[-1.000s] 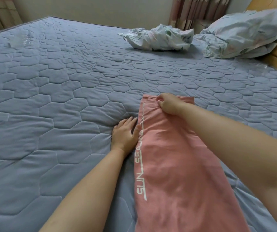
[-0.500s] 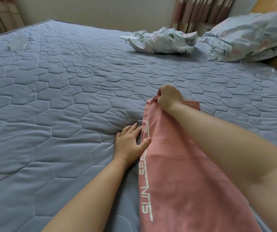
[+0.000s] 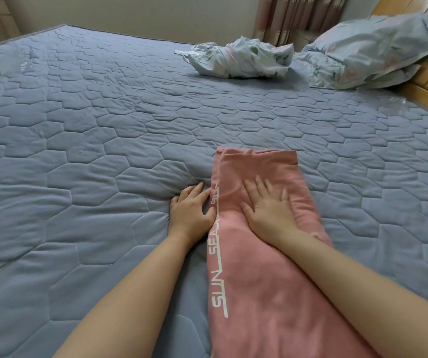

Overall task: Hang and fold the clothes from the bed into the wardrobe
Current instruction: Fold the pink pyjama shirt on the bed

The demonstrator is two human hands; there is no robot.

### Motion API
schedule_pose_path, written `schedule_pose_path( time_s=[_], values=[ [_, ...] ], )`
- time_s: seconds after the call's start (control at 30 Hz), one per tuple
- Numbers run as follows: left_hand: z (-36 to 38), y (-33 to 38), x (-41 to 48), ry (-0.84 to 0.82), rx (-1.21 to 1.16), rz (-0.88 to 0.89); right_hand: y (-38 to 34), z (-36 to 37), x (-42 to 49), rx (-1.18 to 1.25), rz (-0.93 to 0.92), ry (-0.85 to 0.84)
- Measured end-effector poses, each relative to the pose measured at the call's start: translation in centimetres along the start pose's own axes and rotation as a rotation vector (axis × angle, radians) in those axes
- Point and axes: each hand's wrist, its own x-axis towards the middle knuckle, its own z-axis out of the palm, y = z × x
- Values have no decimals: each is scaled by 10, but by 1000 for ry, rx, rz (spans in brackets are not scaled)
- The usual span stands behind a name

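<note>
Bed (image 3: 78, 151): the quilted grey-blue cover lies bare across your left side.

Left hand (image 3: 192, 210): it rests flat on the cover with fingers straight and gripping nothing. The thumb touches the left edge of the pink garment (image 3: 259, 293), just beside the white lettering (image 3: 216, 280).

Pink garment: it lies on the bed directly in front of you as a long narrow strip. Its long axis runs from your body toward the far side of the bed, and its far end (image 3: 257, 157) is squared off just beyond your fingertips. The near end runs out of view at the bottom.

Right hand (image 3: 267, 205): it lies palm down on the garment's far half with fingers spread and straight, pressing the cloth and not clutching it. The two hands are apart, with the lettered edge between them.

Assessment: the coming fold is likely across the long axis. The right hand is nearer the far end and better placed to bring it back, while the left steadies the edge.

Far right: a crumpled floral cloth (image 3: 238, 58) and a pillow (image 3: 368, 47) lie well apart from the work.
</note>
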Motion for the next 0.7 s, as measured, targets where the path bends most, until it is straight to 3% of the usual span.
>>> schedule_pose_path(
  time_s=[0.07, 0.17, 0.3, 0.37, 0.43, 0.57, 0.7],
  values=[
    [0, 1, 0, -3, 17, -12, 2, 11, 2, 29, 53, -138],
    [-5, 7, -1, -8, -2, -39, -3, 8, 9, 8, 74, -163],
    [-28, 22, -17, -106, -239, -123, -7, 5, -21, 103, 76, -146],
    [-45, 35, -31, -168, -375, -84, -3, 1, -42, 143, 50, -176],
    [-59, 49, -46, -184, -298, 124, 4, -4, -61, 126, 28, -218],
    [-69, 64, -76, -256, 104, 705, 16, -18, -99, 76, -55, -268],
    [-71, 43, -106, -489, 501, 781, 35, -31, -137, 51, -171, -298]
  ],
)
